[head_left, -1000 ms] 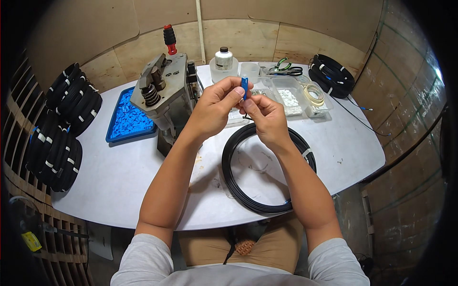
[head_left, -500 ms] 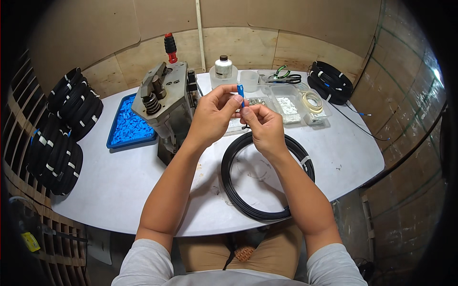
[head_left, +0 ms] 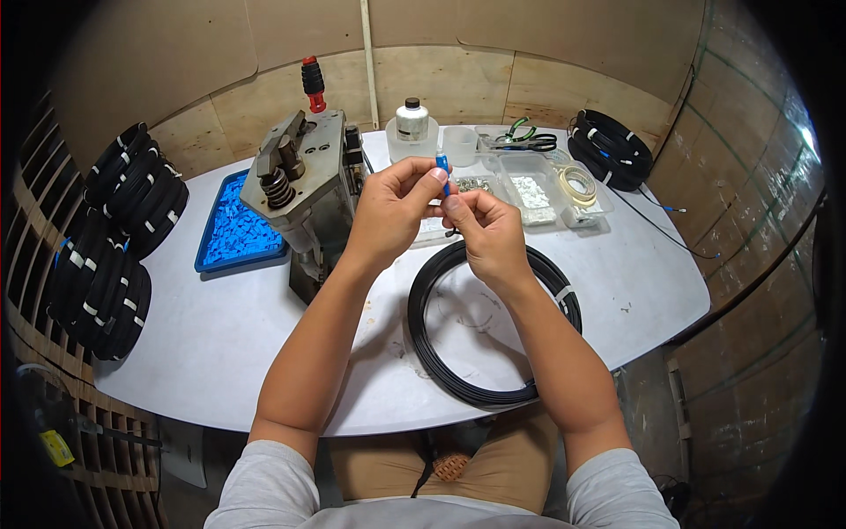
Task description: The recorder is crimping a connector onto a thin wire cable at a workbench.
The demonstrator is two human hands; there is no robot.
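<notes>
Cable coil [head_left: 493, 353]: black, flat on the white table [head_left: 220, 344], near edge, right of centre, just below the hands.
Right hand [head_left: 487, 236]: raised over the coil's far side, fingers pinched on the lower end of a small blue connector [head_left: 441, 166].
Left hand [head_left: 395, 207]: just left of the right, thumb and fingertips closed on the connector's upper part.
Blue connector: upright between both hands, above the table's middle.
Press machine [head_left: 300, 189]: grey metal, left of the hands.
Blue tray [head_left: 233, 234]: farther left, filled with blue parts.
Clear boxes [head_left: 538, 189]: far right of the hands.
Coil bundles [head_left: 115, 238]: black, stacked at the left edge.
</notes>
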